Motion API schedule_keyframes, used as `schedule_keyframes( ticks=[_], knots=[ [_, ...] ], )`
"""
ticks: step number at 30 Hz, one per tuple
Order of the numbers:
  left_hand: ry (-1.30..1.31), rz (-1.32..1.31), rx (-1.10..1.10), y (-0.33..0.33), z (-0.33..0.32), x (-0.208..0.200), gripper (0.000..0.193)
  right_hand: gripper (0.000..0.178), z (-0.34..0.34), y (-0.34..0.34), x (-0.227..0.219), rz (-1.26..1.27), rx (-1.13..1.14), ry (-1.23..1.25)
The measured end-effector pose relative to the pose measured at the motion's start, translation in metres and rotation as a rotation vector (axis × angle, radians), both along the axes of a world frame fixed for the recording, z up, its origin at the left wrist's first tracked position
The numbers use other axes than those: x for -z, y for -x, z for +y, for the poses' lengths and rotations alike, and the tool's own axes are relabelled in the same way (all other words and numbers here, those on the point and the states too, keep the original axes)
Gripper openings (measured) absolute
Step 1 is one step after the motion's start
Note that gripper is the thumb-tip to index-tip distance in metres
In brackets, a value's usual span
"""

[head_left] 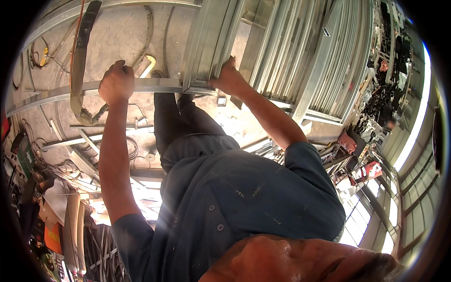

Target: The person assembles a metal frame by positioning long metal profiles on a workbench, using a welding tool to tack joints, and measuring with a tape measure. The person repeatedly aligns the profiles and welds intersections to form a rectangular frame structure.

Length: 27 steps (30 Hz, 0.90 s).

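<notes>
My left hand (116, 82) is closed around a long, narrow silver metal bar (157, 85), which runs sideways in front of me. Its thumb lies on top of the fist. A wide metal channel (205, 49) meets this bar at a corner and stretches away from me. At that corner my right hand (229, 81) grips the channel's near end from its right side, some fingers hidden behind the metal. To the left of my left hand, a dark wrapped strap or hose (82, 51) hangs across the bar.
A large slatted metal frame (286, 51) fills the far right side. On the concrete floor lie a yellow-handled tool (149, 66), cables and metal offcuts (84, 138). Cluttered scrap and boxes (52, 235) stand at the left. More piled items (371, 108) line the right.
</notes>
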<state>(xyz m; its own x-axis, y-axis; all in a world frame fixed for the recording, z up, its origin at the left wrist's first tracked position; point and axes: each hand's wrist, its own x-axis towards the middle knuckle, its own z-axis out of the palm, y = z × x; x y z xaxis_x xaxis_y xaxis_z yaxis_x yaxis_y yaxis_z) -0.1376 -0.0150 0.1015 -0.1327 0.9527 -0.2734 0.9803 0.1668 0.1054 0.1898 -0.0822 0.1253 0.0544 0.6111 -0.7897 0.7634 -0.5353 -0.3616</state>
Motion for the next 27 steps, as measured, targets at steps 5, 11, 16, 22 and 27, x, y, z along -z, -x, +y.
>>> schedule_keyframes(
  ticks=[5,11,16,22,27],
  knots=[
    [-0.016,0.002,0.014,0.0,0.0,-0.001,0.032,0.115,0.001,0.002,-0.003,-0.048,-0.03,-0.015],
    [-0.054,-0.004,0.018,0.004,-0.003,0.005,0.031,0.114,0.001,0.001,0.0,-0.048,-0.024,-0.011],
    [-0.056,-0.034,0.016,0.003,-0.003,0.004,0.031,0.109,-0.004,0.0,0.004,0.006,-0.009,-0.079],
    [-0.066,-0.015,0.032,0.001,-0.002,0.0,0.029,0.105,-0.01,-0.01,0.026,0.101,0.043,-0.086],
    [-0.026,-0.007,0.03,0.002,0.001,0.004,0.031,0.106,-0.005,-0.01,0.019,0.09,0.007,-0.059]
  ],
)
